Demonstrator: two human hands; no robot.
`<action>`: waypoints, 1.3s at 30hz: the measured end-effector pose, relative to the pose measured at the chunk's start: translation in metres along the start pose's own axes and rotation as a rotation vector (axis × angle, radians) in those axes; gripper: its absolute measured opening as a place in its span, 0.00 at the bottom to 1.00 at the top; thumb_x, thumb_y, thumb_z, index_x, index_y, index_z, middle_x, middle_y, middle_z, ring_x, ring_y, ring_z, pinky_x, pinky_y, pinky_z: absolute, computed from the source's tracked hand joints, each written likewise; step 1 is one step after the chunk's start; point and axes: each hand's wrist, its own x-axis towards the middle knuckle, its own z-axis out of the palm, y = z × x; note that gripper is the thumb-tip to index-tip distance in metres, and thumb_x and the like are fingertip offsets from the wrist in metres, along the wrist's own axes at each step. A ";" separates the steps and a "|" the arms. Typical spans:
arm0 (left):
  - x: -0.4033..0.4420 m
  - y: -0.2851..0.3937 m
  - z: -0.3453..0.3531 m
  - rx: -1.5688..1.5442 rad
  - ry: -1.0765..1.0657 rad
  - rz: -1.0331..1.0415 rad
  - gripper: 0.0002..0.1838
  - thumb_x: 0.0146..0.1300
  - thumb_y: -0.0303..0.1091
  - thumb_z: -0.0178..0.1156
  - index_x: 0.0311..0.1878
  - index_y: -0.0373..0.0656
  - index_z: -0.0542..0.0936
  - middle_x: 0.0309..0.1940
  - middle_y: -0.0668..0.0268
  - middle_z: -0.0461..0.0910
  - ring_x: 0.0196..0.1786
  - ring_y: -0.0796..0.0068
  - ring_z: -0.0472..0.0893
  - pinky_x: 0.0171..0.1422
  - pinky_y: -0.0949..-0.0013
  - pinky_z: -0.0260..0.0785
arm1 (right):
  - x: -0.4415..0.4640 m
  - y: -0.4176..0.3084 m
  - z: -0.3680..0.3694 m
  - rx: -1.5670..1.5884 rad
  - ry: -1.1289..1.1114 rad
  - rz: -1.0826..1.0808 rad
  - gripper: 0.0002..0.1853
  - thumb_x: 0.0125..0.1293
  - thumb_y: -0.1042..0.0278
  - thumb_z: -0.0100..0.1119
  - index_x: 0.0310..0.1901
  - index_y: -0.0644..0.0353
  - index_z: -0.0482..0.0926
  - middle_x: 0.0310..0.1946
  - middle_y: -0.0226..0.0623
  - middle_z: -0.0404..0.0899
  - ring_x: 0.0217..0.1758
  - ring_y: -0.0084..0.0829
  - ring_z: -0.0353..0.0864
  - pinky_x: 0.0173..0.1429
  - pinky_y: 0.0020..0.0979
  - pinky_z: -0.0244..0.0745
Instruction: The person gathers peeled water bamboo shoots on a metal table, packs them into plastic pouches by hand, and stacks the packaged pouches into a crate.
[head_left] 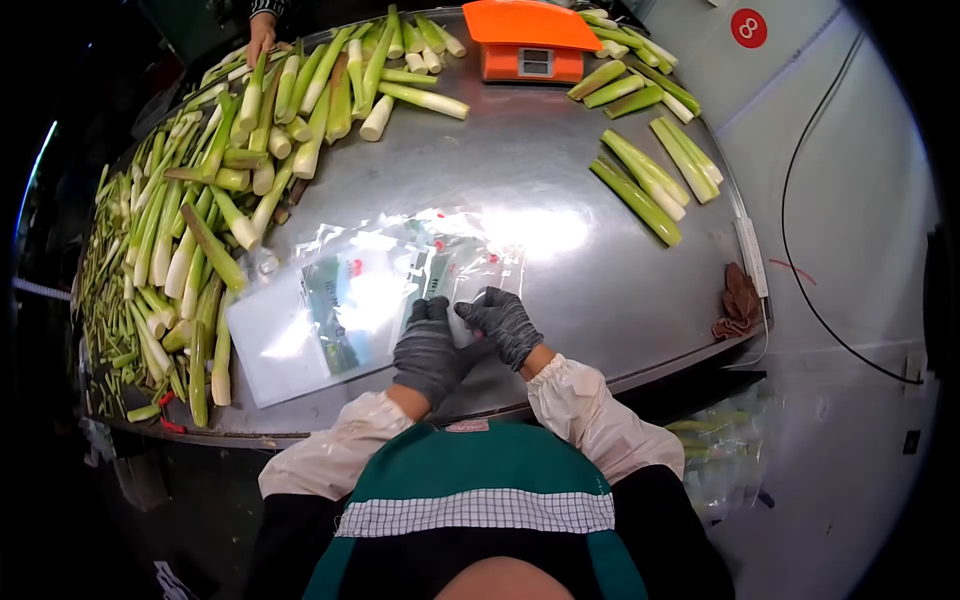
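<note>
Several clear plastic bags (345,290) with green print and red marks lie overlapping on the metal table in front of me. My left hand (433,350), in a grey knit glove, lies over the near edge of the bags with its fingers stretched forward and thumb out to the right. Close beside it, my right hand (502,325), gloved alike, has its fingers curled and pinched at the near edge of the rightmost plastic bag (490,268). Under the bags, at the left, is a flat whitish sheet (265,345).
Green-and-white stalks (190,240), apparently water bamboo shoots, are heaped along the left and back. More stalks (645,185) lie at the right. An orange scale (530,45) stands at the back; a brown cloth (738,303) lies at the right edge. Another person's hand (262,35) touches the far pile.
</note>
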 end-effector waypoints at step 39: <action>0.057 0.000 0.046 -0.247 0.061 0.013 0.04 0.51 0.25 0.53 0.30 0.42 0.69 0.20 0.55 0.72 0.23 0.52 0.72 0.25 0.58 0.63 | 0.197 -0.173 -0.269 -1.526 0.661 -0.057 0.32 0.45 0.62 0.55 0.55 0.55 0.59 0.39 0.51 0.73 0.45 0.45 0.72 0.50 0.36 0.65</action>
